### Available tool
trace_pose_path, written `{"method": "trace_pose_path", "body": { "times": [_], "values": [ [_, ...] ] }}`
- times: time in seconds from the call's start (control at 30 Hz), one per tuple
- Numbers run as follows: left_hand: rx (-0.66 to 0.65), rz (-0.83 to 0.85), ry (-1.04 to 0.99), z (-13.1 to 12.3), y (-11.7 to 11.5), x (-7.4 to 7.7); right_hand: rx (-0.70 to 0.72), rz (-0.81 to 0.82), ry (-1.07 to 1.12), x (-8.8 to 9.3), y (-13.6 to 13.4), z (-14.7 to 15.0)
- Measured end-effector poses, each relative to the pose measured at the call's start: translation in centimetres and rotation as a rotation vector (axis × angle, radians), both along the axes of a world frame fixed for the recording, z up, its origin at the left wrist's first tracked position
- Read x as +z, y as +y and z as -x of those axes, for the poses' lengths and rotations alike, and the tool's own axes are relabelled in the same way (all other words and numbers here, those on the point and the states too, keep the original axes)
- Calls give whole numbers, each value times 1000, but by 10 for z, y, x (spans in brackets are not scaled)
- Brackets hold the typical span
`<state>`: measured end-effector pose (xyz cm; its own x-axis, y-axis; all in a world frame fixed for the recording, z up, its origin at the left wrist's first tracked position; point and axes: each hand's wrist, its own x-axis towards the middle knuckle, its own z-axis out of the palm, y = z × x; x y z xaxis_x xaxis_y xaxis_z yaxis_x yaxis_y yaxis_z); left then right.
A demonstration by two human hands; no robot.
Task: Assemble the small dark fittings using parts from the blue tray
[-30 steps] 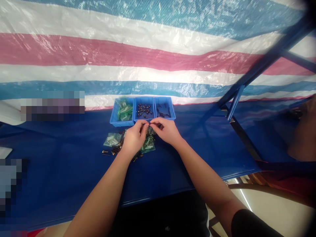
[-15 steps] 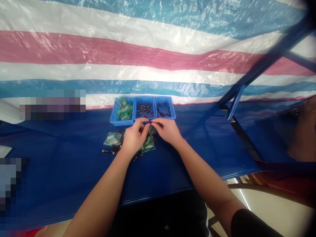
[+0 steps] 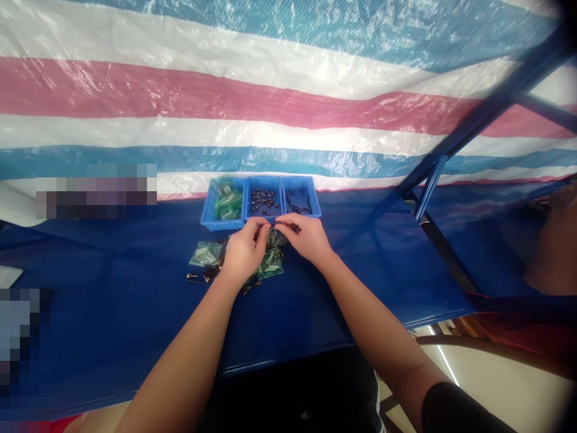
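Note:
My left hand point(image 3: 246, 245) and my right hand point(image 3: 307, 236) meet fingertip to fingertip just in front of the blue bins. Both are closed in a pinch; whatever sits between the fingers is too small to make out. Below them lies a pile of dark screws point(image 3: 211, 272) mixed with small green-tinted plastic bags point(image 3: 271, 263) of pale pieces. Another such bag point(image 3: 206, 253) is left of my left hand. A loose screw point(image 3: 193, 276) lies at the pile's left edge.
Three joined-up blue bins stand behind my hands: the left bin point(image 3: 208, 210) has green bags, the middle bin point(image 3: 264, 182) brass-and-dark screws, the right bin point(image 3: 297, 182) thin dark screws. A blue metal frame point(image 3: 430, 186) rises at right. Striped sheeting point(image 3: 270, 96) hangs behind the blue table point(image 3: 288, 325).
My fingertips have shifted slightly, with the right hand a touch higher and the left fingers curled a little more. The bins and the pile are unchanged.

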<state>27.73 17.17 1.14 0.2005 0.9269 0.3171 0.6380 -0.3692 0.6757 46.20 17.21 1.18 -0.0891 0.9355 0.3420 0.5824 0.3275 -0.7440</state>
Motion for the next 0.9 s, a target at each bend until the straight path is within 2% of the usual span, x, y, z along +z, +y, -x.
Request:
{"method": "trace_pose_path", "body": {
  "times": [0.23, 0.53, 0.73, 0.9],
  "values": [
    [-10, -14, -7, -1, -1, 1, -36, -5, -5, 2, 1, 0],
    [0, -10, -7, 2, 1, 0, 10, 70, -1, 4, -2, 2],
    [0, -2, -5, 1, 1, 0, 18, 8, 8, 3, -1, 1],
    [5, -17, -4, 0, 1, -1, 5, 17, -20, 2, -1, 1]
  ]
}}
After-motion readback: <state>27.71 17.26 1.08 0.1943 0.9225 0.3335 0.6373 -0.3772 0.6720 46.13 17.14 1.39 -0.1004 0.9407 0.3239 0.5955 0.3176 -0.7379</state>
